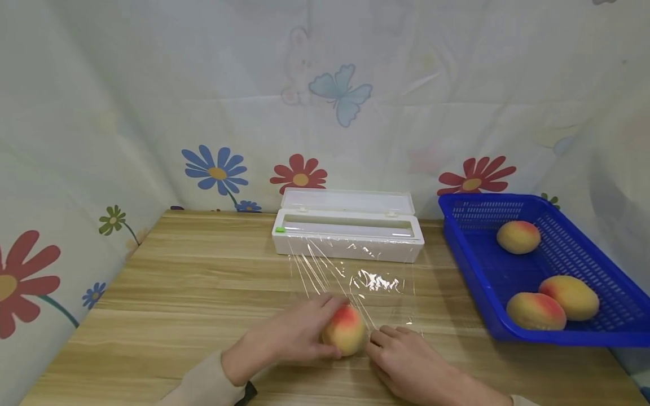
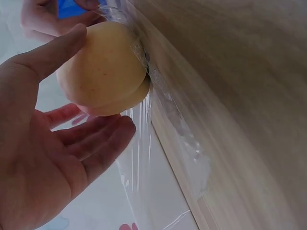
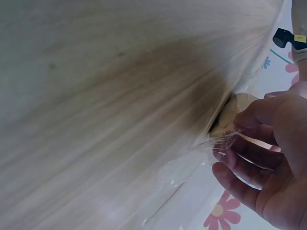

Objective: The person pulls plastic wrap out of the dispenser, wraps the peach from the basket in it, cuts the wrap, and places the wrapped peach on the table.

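My left hand (image 1: 291,338) holds a yellow peach (image 1: 347,332) with a red blush, thumb on one side and fingers on the other. In the left wrist view the peach (image 2: 103,67) rests on clear cling film over the table. A sheet of cling film (image 1: 378,282) stretches forward from a white dispenser box (image 1: 350,249) with its lid raised. Right of the peach, my right hand (image 1: 406,361) pinches the near edge of the film; the right wrist view shows the film (image 3: 225,140) bunched between thumb and fingers.
At the right stands a blue plastic basket (image 1: 472,293) with several peaches: one peach (image 1: 518,237) at the back and two near its front. A green slider (image 1: 280,229) sits on the box's left end. Behind the wooden table (image 1: 193,282) hangs a flowered curtain (image 1: 244,73).
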The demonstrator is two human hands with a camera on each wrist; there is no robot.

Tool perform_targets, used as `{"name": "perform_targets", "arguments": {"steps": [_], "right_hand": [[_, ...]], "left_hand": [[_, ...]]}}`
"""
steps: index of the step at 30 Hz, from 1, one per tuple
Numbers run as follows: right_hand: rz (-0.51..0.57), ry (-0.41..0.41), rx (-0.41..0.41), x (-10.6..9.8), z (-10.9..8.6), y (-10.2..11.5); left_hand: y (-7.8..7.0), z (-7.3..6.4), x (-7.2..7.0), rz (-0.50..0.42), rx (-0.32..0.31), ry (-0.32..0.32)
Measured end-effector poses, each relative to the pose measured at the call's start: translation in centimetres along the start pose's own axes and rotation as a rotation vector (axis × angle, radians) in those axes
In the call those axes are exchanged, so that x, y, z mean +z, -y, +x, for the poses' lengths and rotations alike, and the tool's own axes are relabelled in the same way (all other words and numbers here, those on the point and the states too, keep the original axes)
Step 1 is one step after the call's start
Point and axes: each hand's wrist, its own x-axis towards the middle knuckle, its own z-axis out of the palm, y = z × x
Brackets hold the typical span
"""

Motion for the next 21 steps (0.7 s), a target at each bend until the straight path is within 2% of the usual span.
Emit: {"name": "perform_targets", "arguments": {"steps": [4, 7, 10, 13, 16, 21], "right_hand": [[-0.001, 0.021, 0.01, -0.2, 0.0, 0.1], [-0.014, 0.009, -0.008, -0.2, 0.1, 0.0], [-0.048, -0.029, -0.045, -0.2, 0.1, -0.1], [-0.083, -0.056, -0.073, -0.2, 0.1, -0.2], [-0.101, -0.055, -0.081, -0.2, 0.0, -0.2], [-0.102, -0.045, -0.077, -0.2, -0.1, -0.1]], "left_hand": [[0.2, -0.7, 0.2, 0.025, -0.006, -0.033], [0.0, -1.6, 0.1, 0.087, -0.064, -0.035], [-0.2, -2.7, -0.2, 0.189, -0.156, 0.016], [-0.4, -3.5, -0.5, 0.291, -0.198, 0.092], [-0.3, -3.9, -0.7, 0.328, -0.169, 0.121], [0.0, -4.1, -0.6, 0.322, -0.102, 0.097]]}}
